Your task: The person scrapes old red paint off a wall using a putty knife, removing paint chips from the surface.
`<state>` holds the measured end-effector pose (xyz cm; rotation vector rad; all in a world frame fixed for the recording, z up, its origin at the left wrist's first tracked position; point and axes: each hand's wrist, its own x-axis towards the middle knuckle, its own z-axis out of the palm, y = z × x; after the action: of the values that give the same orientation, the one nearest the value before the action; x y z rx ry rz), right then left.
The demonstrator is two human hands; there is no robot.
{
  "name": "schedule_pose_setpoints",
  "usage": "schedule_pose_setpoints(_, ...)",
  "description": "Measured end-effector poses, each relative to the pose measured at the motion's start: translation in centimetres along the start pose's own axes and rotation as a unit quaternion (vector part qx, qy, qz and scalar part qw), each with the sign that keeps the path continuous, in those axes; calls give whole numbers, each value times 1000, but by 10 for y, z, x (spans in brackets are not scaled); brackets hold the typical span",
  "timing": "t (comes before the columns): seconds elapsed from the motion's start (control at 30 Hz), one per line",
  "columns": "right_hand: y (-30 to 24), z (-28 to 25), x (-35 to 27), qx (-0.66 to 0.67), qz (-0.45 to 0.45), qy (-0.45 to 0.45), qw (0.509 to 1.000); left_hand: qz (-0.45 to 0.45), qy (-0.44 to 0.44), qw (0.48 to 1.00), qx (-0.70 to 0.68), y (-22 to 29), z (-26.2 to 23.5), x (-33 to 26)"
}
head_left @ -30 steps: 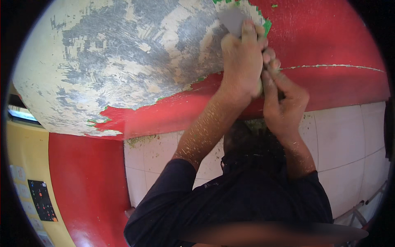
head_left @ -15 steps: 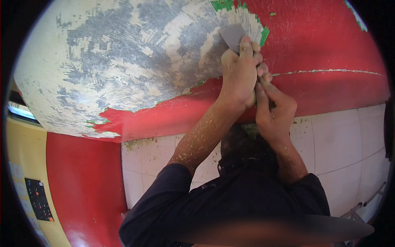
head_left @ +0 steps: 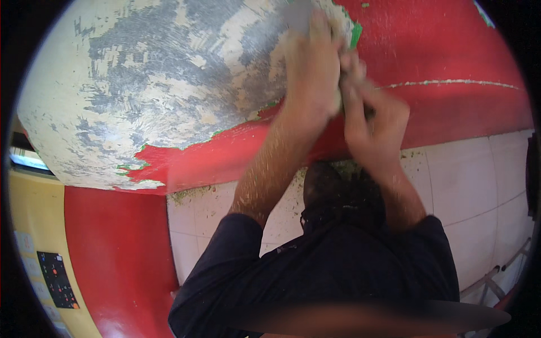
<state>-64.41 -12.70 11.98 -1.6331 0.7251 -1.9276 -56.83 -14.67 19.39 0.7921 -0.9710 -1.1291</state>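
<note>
Both my hands are closed on one scraper, a tool with a flat grey blade. My left hand grips it nearer the blade, fingers along its neck, smeared by motion. Lower and to the right, my right hand wraps the handle end, which is mostly hidden by the fingers. The blade lies against a bared patch of grey and cream wall, close to its right border. Red paint surrounds this patch, with ragged green paint showing along the edge. Pale flakes dust my left forearm.
A pale crack line crosses the red wall at right. Below is a white tiled floor strewn with paint chips. At left stand a red panel and a yellow wall with a black poster. A metal frame stands lower right.
My hands and the scraper have moved upward and slightly left along the wall, with the blade now near the top of the view. Both hands keep their hold.
</note>
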Motion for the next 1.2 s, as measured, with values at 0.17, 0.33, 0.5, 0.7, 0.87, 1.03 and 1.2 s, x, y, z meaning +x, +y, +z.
schedule_pose_setpoints(0.17, -6, 3, 4, -9, 28, -40, 999, -16, 40, 999, -4, -1, -5, 6)
schedule_pose_setpoints(0.33, -12, -8, -1, 26, 54, -41, 997, -58, 34, 996, -52, -6, -1, 0)
schedule_pose_setpoints(0.5, -24, -6, 10, 21, 53, -57, 997, -49, 37, 996, -67, 13, 11, 2)
schedule_pose_setpoints(0.7, -7, 6, -3, 3, 54, -35, 998, -89, 85, 990, -74, 3, -3, 2)
schedule_pose_setpoints(0.87, -25, 10, 9, 48, 123, -40, 990, -6, 59, 997, -47, -4, 0, 6)
schedule_pose_setpoints(1.03, -20, 17, 17, 4, 48, -22, 999, -16, 77, 994, -70, 10, 0, 16)
schedule_pose_setpoints(1.2, 3, 1, -10, -79, 2, -16, 997, -38, 30, 996, -80, -23, -8, 0)
